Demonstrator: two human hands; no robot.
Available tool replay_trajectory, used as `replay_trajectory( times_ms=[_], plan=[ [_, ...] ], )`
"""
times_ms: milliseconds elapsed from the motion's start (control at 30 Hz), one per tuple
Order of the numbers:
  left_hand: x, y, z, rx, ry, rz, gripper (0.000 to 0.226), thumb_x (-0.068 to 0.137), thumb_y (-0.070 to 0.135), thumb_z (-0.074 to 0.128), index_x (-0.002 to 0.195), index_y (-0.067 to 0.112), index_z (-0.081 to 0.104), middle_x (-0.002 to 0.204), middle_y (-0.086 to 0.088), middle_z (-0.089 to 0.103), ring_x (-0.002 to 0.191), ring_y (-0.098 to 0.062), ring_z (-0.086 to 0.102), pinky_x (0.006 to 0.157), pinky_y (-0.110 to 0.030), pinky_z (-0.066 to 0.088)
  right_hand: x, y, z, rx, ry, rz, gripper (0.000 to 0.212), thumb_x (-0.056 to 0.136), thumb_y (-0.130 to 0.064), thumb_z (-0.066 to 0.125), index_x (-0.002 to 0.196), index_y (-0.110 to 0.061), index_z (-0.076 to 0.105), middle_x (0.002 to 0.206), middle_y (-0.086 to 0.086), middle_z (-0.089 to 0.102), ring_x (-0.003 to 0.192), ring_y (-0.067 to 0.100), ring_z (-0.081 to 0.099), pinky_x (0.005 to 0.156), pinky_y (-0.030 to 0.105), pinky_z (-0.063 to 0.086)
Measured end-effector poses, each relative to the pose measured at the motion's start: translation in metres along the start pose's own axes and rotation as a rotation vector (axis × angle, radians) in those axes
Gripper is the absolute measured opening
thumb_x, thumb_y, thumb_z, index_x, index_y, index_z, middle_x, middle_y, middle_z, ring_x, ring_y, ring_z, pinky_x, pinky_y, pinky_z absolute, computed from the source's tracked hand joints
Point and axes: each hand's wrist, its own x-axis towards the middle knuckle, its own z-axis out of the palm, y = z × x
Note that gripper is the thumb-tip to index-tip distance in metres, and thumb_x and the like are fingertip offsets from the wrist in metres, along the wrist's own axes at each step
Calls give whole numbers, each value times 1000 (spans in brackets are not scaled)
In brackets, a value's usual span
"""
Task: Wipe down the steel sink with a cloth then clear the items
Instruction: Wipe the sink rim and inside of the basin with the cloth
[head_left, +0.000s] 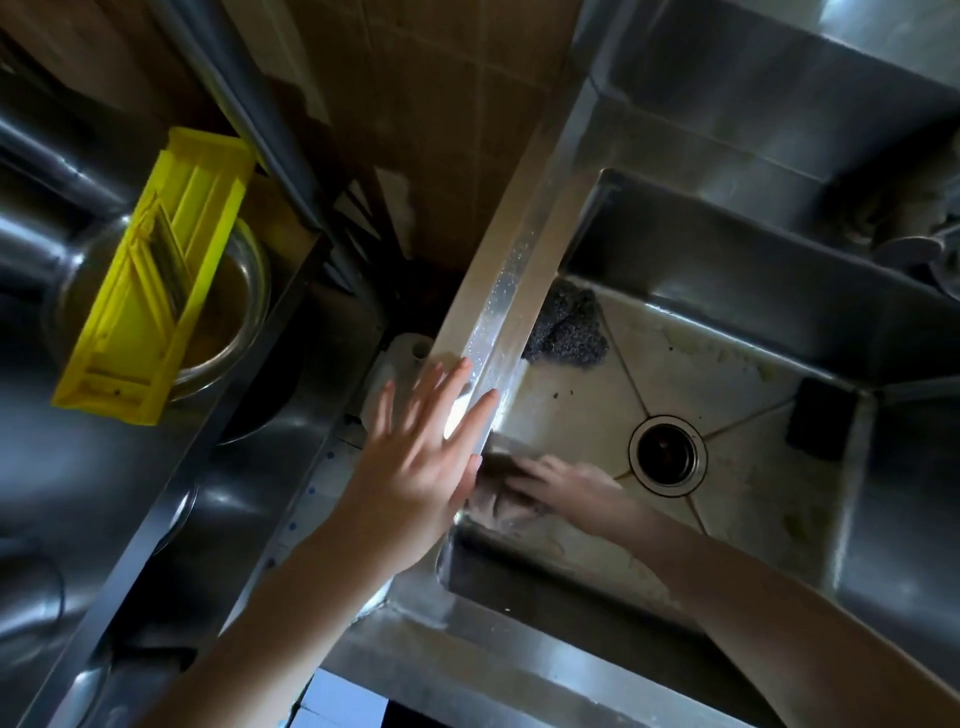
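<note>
Plainly, the left hand (415, 447) lies flat on the wet left rim of the rectangular stainless steel sink (514, 249), its fingers straight and spread, holding nothing; the fingertips reach onto the bright, water-beaded strip of the rim. The right hand (561, 480) is down inside the basin, close against the left wall and just left of the round steel-ringed drain (667, 454). It is smeared with motion blur, so I cannot tell how its fingers are set or whether they grip anything. A grey-brown patch (498, 501) shows at its fingertips against the wall (a cloth or the hand's own reflection in the steel; the blur does not settle it). In the far left corner of the basin sits a dark grey wire scouring pad (566, 332), touching the wall under the rim. A black rectangular sponge (821, 423) rests against the right wall, well apart from the hands. The basin floor is stained and speckled with dark crumbs. Left of the sink, a yellow plastic slicer (150, 280) lies tilted across a round steel bowl (244, 312). A white flat board (400, 358) stands in the gap beside the rim, partly behind the left fingers.
</note>
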Motion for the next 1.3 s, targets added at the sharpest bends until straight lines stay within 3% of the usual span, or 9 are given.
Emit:
replay_trajectory(
  times_ms=[133, 333, 467, 667, 800, 900, 1000, 1067, 1300],
  plan=[
    [-1, 3, 3, 24, -20, -11, 55, 82, 19, 62, 136, 16, 48, 145, -14, 41, 136, -33, 36, 104, -58, 30, 5, 32, -14, 152, -1, 341, 65, 93, 1, 40, 149, -27, 24, 147, 5, 39, 127, 27, 45, 98, 37, 48],
    [-1, 3, 2, 49, -52, -30, 49, 85, 22, 57, 133, 18, 49, 146, -12, 39, 138, -30, 33, 107, -55, 27, 32, 58, -34, 414, 166, 942, 64, 85, 1, 47, 142, -27, 41, 126, 15, 59, 111, 34, 58, 90, 39, 49],
    [-2, 4, 2, 45, -64, -45, 47, 86, 23, 54, 132, 19, 50, 148, -11, 37, 139, -29, 31, 107, -55, 27, 50, 35, -36, 456, 176, 814, 52, 83, -3, 53, 131, -21, 54, 126, 13, 60, 109, 34, 58, 90, 36, 47],
    [-1, 6, -1, 28, -65, -56, 46, 84, 23, 56, 129, 16, 54, 146, -12, 41, 136, -31, 37, 104, -57, 31, 37, -30, -17, 278, -144, 418, 28, 90, -20, 51, 118, -25, 55, 117, 3, 57, 109, 26, 54, 78, 35, 46],
    [1, 5, -1, 41, -65, -60, 44, 83, 23, 59, 127, 16, 56, 144, -13, 43, 134, -31, 39, 103, -58, 33, -4, -58, -12, -146, -202, 3, 48, 64, -31, 73, 111, -24, 69, 99, -6, 68, 75, 13, 63, 48, 23, 48],
    [0, 4, 0, 37, -47, -49, 45, 83, 23, 61, 127, 16, 56, 144, -13, 43, 134, -31, 39, 102, -59, 33, -12, -49, -13, -152, -131, 68, 55, 61, -29, 78, 114, -22, 68, 96, -5, 68, 73, 13, 64, 45, 22, 51],
    [-2, 3, 2, 16, -33, -38, 46, 84, 23, 57, 129, 16, 55, 145, -12, 41, 135, -31, 38, 103, -59, 32, -9, -24, -10, -3, -141, 187, 57, 91, -7, 44, 146, -17, 32, 139, 5, 45, 121, 25, 48, 85, 35, 52],
    [-4, 3, 2, 6, -37, -39, 46, 86, 24, 52, 131, 17, 53, 147, -12, 39, 136, -30, 36, 104, -58, 31, -5, -7, -10, 60, -143, 316, 60, 95, -4, 34, 151, -21, 18, 149, 2, 30, 132, 26, 35, 91, 35, 47],
    [-6, 2, 3, 4, -59, -35, 47, 89, 23, 50, 135, 18, 48, 150, -11, 34, 139, -30, 30, 107, -56, 27, 23, 35, -20, 400, 136, 808, 58, 85, -6, 49, 140, -25, 47, 138, 4, 51, 119, 32, 52, 97, 36, 43]
  ],
)
